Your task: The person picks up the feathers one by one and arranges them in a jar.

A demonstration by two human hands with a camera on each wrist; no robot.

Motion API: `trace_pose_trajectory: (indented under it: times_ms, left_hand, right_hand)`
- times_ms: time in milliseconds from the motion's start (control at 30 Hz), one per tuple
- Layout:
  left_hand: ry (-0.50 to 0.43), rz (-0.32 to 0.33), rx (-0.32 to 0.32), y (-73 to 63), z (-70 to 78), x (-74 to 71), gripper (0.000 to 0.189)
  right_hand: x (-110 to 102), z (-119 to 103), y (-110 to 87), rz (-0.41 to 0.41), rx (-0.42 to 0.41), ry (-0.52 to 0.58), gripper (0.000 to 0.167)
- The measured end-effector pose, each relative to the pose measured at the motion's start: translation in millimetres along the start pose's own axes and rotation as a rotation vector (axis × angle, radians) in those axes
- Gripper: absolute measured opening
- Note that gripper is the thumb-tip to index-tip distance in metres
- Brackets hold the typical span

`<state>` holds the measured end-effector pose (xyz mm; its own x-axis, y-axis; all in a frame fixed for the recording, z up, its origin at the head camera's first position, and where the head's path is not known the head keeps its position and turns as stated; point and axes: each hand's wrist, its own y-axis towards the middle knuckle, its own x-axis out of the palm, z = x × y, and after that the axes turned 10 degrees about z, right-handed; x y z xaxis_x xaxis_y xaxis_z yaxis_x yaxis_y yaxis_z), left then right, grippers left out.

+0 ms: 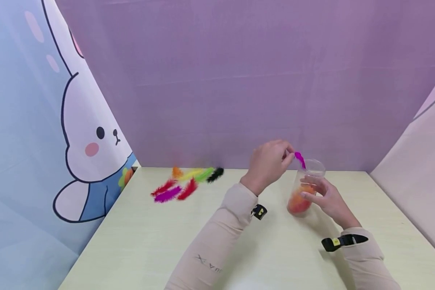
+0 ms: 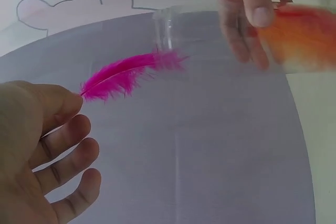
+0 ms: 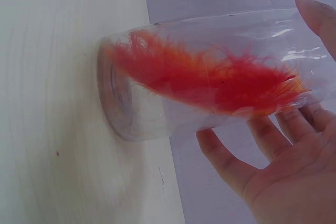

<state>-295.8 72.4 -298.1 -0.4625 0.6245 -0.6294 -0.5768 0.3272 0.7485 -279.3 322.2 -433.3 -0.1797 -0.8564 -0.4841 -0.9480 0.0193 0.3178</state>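
- Nearest: beige long sleeves (image 1: 210,237) on both forearms; black wrist strap with a yellow tag (image 1: 342,241) at the right cuff, small black device (image 1: 259,212) beside the left.
- Pale cream tabletop (image 1: 130,249) underneath.
- Right hand (image 1: 328,199): grasping a clear, round-rimmed, see-through cup (image 1: 297,183), thumb on one side, fingers round the other. Cup on the table's right side, leaning slightly in the head view, base down.
- Inside the cup: fluffy red and orange feathers (image 3: 210,82), lying along the wall; exact count cannot be told.
- Left hand (image 1: 270,166): thumb and forefinger pinch the quill of a slim, bright magenta feather (image 2: 123,74); other fingers loosely bent. Feather's far end at the cup's mouth; whether past the rim, cannot tell.
- Left of the hands, nearer row on the table: red feather (image 1: 164,187), purple feather (image 1: 168,195), second red feather (image 1: 188,189).
- Row behind: orange feather (image 1: 176,172), yellow feather (image 1: 190,174), lime-green feather (image 1: 204,175), black feather (image 1: 215,175).
- Farthest: plain purple cloth backdrop (image 1: 239,80).
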Motion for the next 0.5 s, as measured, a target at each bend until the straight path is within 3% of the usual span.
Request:
trace_pose_trajectory:
  times_ms: [500]
  left_hand:
    - [0.074, -0.069, 0.023, -2.7, 4.6, 19.9, 0.018]
  right_hand:
    - [1, 3, 1.9, -0.010, 0.015, 0.013, 0.063]
